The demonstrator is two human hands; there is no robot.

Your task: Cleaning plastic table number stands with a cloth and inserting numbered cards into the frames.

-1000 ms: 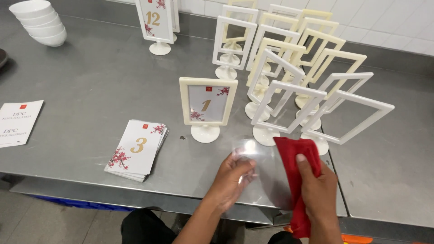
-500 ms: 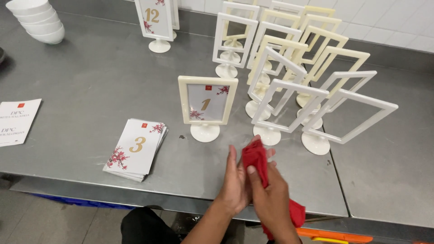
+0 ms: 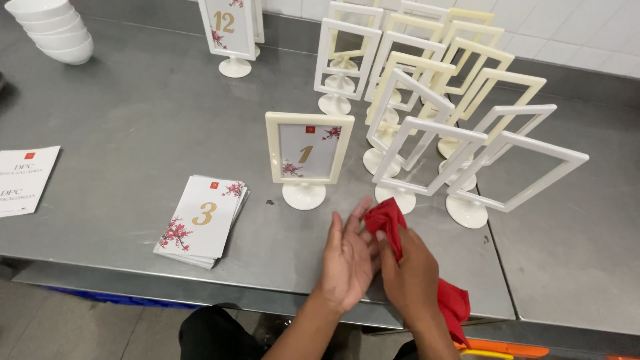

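Observation:
My left hand (image 3: 348,257) lies flat on the steel table (image 3: 133,133) near its front edge, fingers spread, nothing visibly gripped. Touching it on the right, my right hand (image 3: 412,273) is closed on a bunched red cloth (image 3: 388,219). The cloth pokes out past the fingertips and trails down behind the wrist. Just beyond the hands stands a white frame holding a numbered card with red blossoms (image 3: 308,155). I cannot make out any clear sheet under the hands.
Several empty white and cream stand-up frames (image 3: 433,127) crowd the table's middle and right. A stack of numbered cards (image 3: 203,219) lies front left, printed sheets (image 3: 23,179) at the left edge, stacked white bowls (image 3: 57,30) far left, another filled frame (image 3: 230,30) behind.
A second ago my left hand held up a clear sheet beside the cloth. Both hands have since dropped together onto the table, the cloth is bunched, and the sheet no longer shows.

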